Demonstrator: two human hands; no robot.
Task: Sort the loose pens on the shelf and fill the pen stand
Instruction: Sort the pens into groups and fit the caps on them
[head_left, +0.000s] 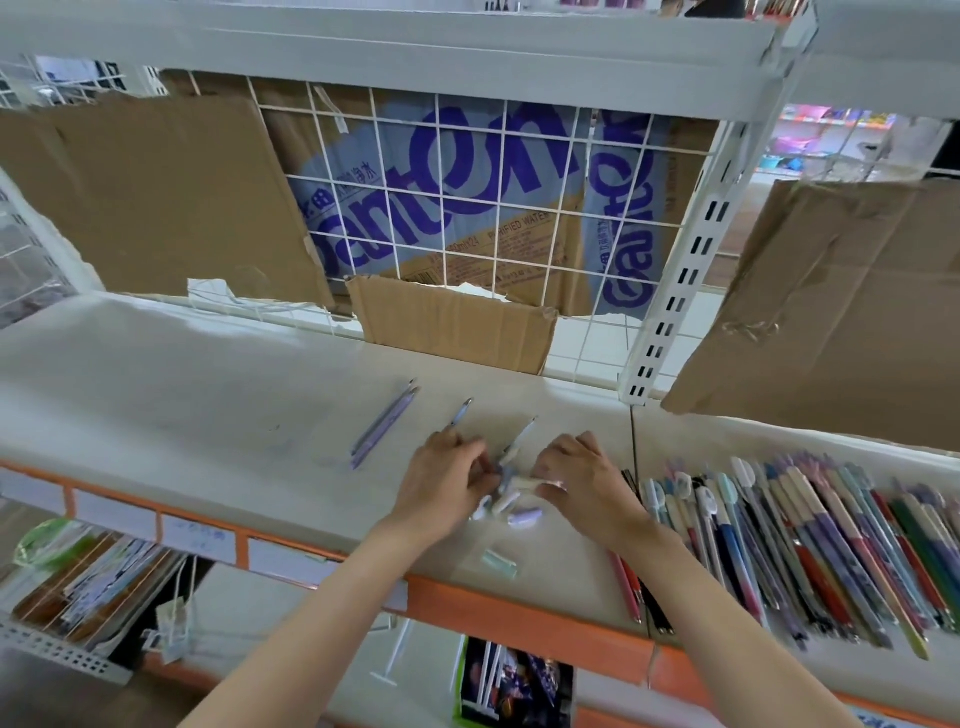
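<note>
Shelf: a pale, flat shelf (182, 395) with an orange front edge carried the pens.
Sorted pair: two lilac pens (384, 423) lay side by side, left of the hands.
Left hand (441, 480): fingers curled onto a small heap of white and lilac pens (511, 493); exact grip unclear.
Right hand (587, 480): pinched the same heap.
Mint cap (498, 561): near the edge.
Stock: a dense row of coloured pens (810, 540) lay right.
Risk: a nudge might roll the cap off.
Stand: none visible.

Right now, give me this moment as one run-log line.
stage: sorting | left hand and right hand: both on small pen cluster | purple pens: set aside | pen stand: not seen
</note>
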